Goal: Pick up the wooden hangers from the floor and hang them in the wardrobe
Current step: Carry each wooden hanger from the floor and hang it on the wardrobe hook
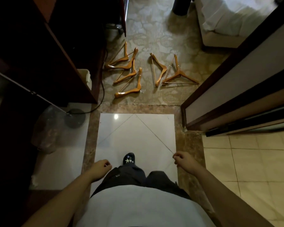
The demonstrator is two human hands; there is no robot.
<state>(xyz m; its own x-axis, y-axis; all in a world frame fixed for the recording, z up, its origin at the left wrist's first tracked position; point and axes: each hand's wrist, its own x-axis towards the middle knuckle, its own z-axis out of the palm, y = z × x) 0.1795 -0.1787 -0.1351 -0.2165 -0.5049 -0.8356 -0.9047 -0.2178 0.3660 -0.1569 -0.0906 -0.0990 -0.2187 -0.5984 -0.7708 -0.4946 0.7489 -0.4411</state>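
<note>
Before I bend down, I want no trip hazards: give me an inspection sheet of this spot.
Surface: patterned carpet ahead, glossy white tile underfoot.
Job's things: wooden hangers lie flat on the carpet in two groups.
Clutter: crumpled plastic bag, round stand base.
Hands: left hand and right hand hold nothing, loosely curled.
Cables: black cable runs down beside the cabinet toward the base.
Surroundings: dark wooden cabinet, bed, door.

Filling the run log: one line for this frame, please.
stage: nothing picked up yet | hangers: on carpet, untouched | left hand: loose, empty | right hand: loose, empty | person: standing on white tile
</note>
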